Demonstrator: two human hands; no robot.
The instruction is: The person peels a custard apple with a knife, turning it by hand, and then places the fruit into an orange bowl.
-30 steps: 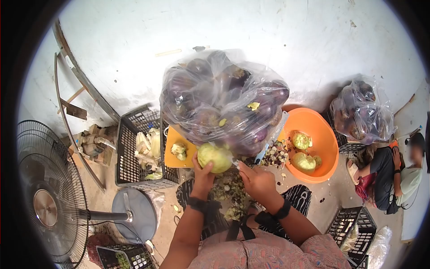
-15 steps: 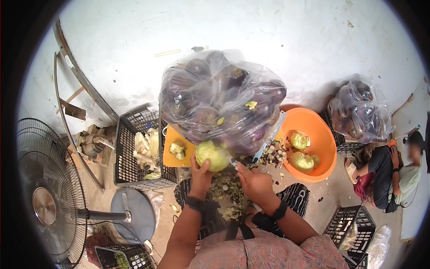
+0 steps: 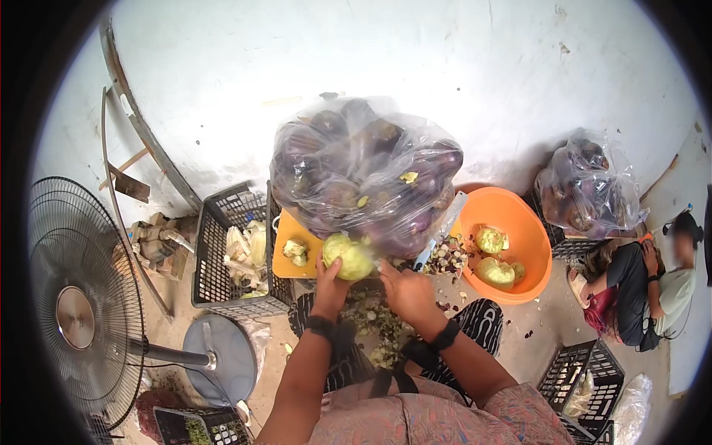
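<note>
In my left hand (image 3: pixel 329 287) is a pale green, peeled round vegetable (image 3: pixel 348 256), apparently an eggplant, with my fingers wrapped around its left side and underside. Close to its right side, my right hand (image 3: pixel 411 298) is closed around a small knife (image 3: pixel 379 264); the blade is blurred and mostly hidden. Just behind both hands bulges a clear plastic bag (image 3: pixel 363 167) of dark purple round eggplants. A yellow board (image 3: pixel 288 263) with cut pale pieces (image 3: pixel 295 251) lies left of the vegetable. Green and white scraps (image 3: pixel 371 326) are heaped below my hands.
At right stands an orange basin (image 3: pixel 538 256) holding several peeled vegetables. A large blade (image 3: pixel 451 215) rests beside it near dark peelings. Black crates (image 3: pixel 210 248) stand at left and right. A fan (image 3: pixel 78 319) is at left; a person (image 3: pixel 671 289) sits at far right.
The view has shifted slightly. The green vegetable has turned a little in my left hand, and my right hand has moved slightly left, closer to it.
</note>
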